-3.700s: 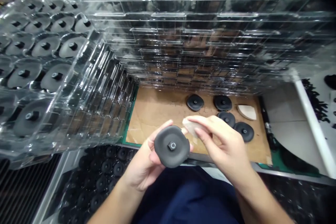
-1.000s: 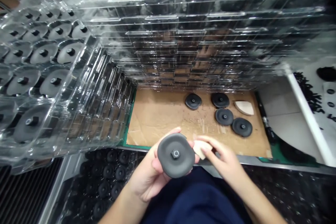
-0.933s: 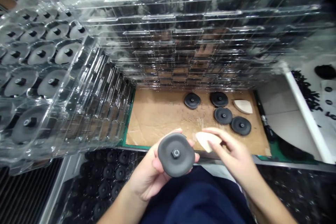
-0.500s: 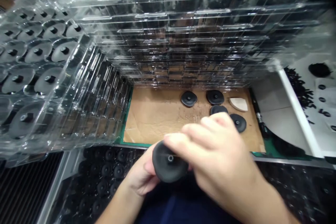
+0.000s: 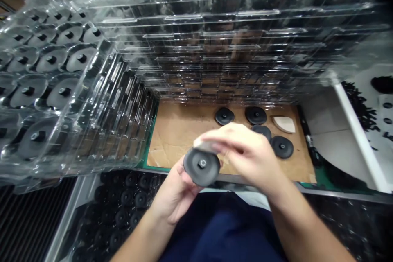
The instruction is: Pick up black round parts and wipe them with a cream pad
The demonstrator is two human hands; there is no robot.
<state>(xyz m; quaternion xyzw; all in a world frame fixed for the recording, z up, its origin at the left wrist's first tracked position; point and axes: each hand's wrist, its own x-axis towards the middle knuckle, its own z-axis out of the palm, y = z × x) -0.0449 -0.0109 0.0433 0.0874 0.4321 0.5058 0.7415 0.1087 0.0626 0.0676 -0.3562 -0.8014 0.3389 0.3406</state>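
My left hand [image 5: 176, 190] grips a round black rubber disc [image 5: 201, 168] with a metal nut at its centre, held up in front of me. My right hand [image 5: 245, 157] is closed on a small pale wedge-shaped piece [image 5: 203, 144] and presses it against the disc's upper rim. The right hand is blurred by motion. Several more black discs [image 5: 255, 115] lie on the cardboard sheet [image 5: 181, 131] beyond my hands, beside a second pale wedge [image 5: 284, 124].
Tall stacks of clear plastic trays [image 5: 215, 41] wall in the back, and trays holding black discs [image 5: 46, 86] stand at the left. A bin of black discs [image 5: 123, 204] sits below left. A white rail [image 5: 356, 131] runs along the right.
My right hand swung the pale wedge from the disc's right side across and over it, and now rests it on the upper rim. The left hand raised the disc slightly.
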